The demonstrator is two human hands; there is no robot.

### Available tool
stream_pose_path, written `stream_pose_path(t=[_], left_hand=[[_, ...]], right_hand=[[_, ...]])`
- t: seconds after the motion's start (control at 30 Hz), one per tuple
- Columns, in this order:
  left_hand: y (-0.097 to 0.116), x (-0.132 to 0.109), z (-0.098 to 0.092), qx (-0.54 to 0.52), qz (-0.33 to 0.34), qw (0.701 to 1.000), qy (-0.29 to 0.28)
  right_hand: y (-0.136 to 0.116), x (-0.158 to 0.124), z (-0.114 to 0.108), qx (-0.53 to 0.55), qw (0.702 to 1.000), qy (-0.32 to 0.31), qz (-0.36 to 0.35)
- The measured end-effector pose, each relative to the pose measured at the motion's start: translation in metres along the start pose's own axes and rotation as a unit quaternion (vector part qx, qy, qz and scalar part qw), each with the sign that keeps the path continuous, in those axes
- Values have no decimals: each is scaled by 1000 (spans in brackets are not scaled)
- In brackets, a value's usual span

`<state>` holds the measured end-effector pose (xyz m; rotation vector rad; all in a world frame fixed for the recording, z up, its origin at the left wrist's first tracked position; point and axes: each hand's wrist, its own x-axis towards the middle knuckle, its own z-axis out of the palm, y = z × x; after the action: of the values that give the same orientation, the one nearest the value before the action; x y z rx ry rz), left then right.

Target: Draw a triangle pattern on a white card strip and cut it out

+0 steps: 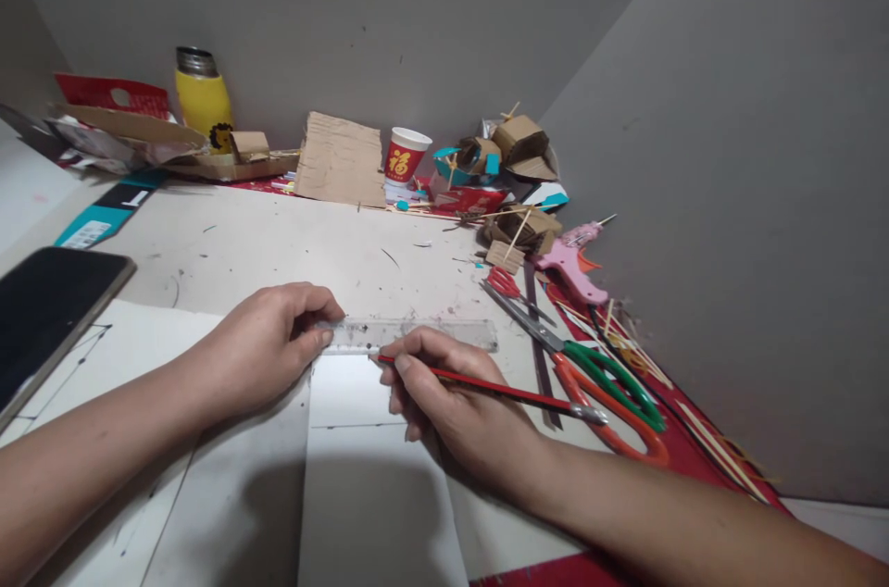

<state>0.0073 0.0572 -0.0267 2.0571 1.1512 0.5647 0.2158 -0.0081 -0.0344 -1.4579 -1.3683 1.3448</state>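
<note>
A clear plastic ruler (417, 333) lies across the far end of a white paper strip (375, 494). My left hand (270, 346) pinches the ruler's left end between thumb and fingers. In my right hand (451, 393) is a red and black pencil (514, 391), its tip at the ruler's near edge over the paper. A dark pencil line with small marks runs across the strip a little nearer to me. Under my left forearm lies another white sheet (62, 467) with drawn lines and dots.
A phone (62, 309) lies at the left. Scissors with green and orange handles (597, 383) and a pink glue gun (573, 263) are at the right. Along the back stand a yellow bottle (201, 101), a cardboard piece (340, 159), a paper cup (406, 156) and cardboard scraps (524, 143).
</note>
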Motion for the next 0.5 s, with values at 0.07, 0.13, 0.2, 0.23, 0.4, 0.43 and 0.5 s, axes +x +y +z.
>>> stream_pose_path(t=[0.07,0.13,0.2,0.23,0.4,0.43,0.5], left_hand=[[0,1,0,1,0,1000,-2],[0,1,0,3,-2,1000,-5],[0,1,0,0,-6,1000,-5],[1,1,0,-5,-10,1000,-3],[3,0,0,-61,-23,998,14],[3,-1,-1,-76,-25,997,19],[2,-1,-3,-103,-31,994,32]], right_hand=[[1,0,0,0,1000,-3,1],[0,1,0,11,1000,-9,2],[-1,0,-2,40,999,-9,-14],[-3,0,-4,59,998,-5,-36],[-17,-2,-16,69,982,50,-169],[-20,-2,-19,53,980,62,-181],[-27,-1,-27,18,974,96,-204]])
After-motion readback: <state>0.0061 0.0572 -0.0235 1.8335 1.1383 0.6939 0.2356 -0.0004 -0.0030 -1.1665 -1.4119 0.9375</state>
